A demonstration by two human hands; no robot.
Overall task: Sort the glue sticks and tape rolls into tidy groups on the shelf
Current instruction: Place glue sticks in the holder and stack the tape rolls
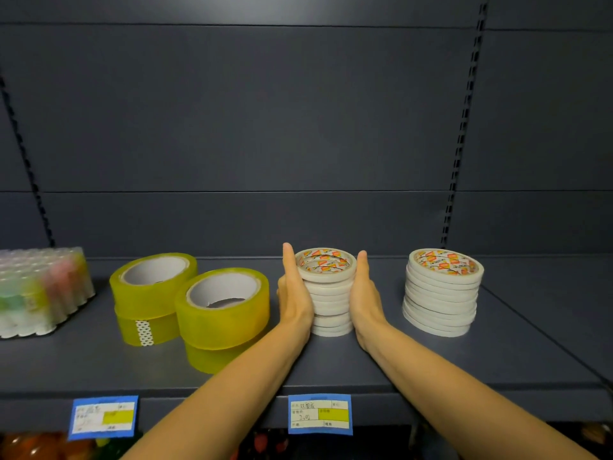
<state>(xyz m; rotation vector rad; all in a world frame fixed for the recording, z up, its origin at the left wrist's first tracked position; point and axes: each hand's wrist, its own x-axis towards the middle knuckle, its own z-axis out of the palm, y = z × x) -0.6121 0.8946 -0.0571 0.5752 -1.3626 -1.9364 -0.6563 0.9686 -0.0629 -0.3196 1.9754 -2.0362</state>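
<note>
Between flat hands [294, 295] [365, 293], perhaps papery tape stack [330, 300]

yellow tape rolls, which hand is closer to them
Left. The left hand lies just right of the yellow tape rolls; the right hand is beyond the white tape stack between the hands.

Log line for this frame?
left grip: palm flat on left side of centre white tape stack | right grip: palm flat on its right side | right white stack, yellow tape rolls: untouched
</note>
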